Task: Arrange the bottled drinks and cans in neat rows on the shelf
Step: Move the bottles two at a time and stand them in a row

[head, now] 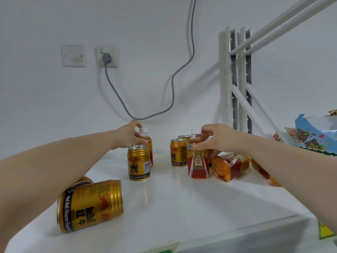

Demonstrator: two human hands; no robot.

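White, glossy shelf board (182,207) against a plain white wall, viewed over the person's forearms. Right hand (220,141) grips the upright Dongpeng drink bottle (197,161) at the shoulder, just under its white cap, thumb in front and fingers curled behind; this bottle stands at centre right, base on the board. Left hand (129,136) closes round the neck of a second bottle (144,131), upright at the rear behind a standing Red Bull can (139,162). Both bottles look full, hence moderately heavy; thin plastic walls likely give under a squeeze and the film label may be slick, so the stiffer shoulder is the sounder hold. Cans are rigid and smooth, best taken round the body, and probably roll when on their side. A toppled can (91,205) lies near the front left edge; another upright can (178,152) stands just beside the right-hand bottle; a toppled bottle (230,166) lies to its right. Behind: wall socket (107,57) with grey cable (173,79), white shelf upright (237,79), printed carton (313,136) at far right
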